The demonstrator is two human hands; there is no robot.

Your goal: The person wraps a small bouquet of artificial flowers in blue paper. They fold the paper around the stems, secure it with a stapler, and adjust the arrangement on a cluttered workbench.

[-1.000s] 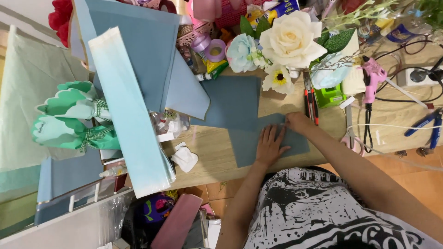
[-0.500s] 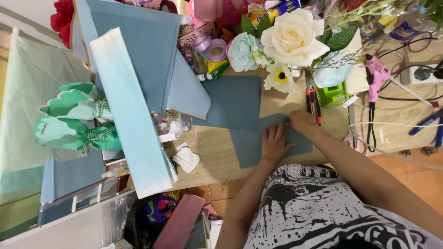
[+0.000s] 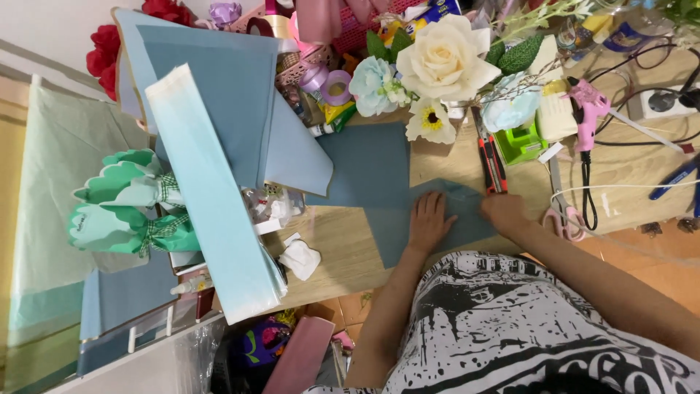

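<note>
1. Work in hand: folding a sheet of dusty-blue wrapping paper point(image 3: 379, 175) on a wooden table point(image 3: 343, 244), among florist's supplies.
2. Done so far, judging by the lie of the sheet: near part already doubled over into a slanted flap, with a crease running from the near left corner up toward the right.
3. Left to do, by the look of it: crease not yet pressed along its whole length; far part of the sheet lying flat and unfolded; no flowers wrapped in it yet.
4. Left hand point(image 3: 429, 221): flat, palm down, fingers spread wide, pressing on the folded flap; nothing gripped.
5. Right hand point(image 3: 504, 211): just right of the left one, resting on the right end of the fold with fingers curled; holding the paper's edge or merely pinning it, cannot tell.
6. Paper's place: middle of the table, far edge tucked under a large cone of blue paper point(image 3: 219, 95) at left and touching a bunch of artificial flowers point(image 3: 441, 66) on the far side.
7. Paper's look: matte, thin, uniform grey-blue, smooth apart from the fold, edges straight and clean.
8. Nearby: red-handled cutter point(image 3: 490, 157) just beyond the right hand, pink glue gun point(image 3: 587, 109) farther right, scissors point(image 3: 558, 211) near right, crumpled white scrap point(image 3: 300, 259) near left.
</note>
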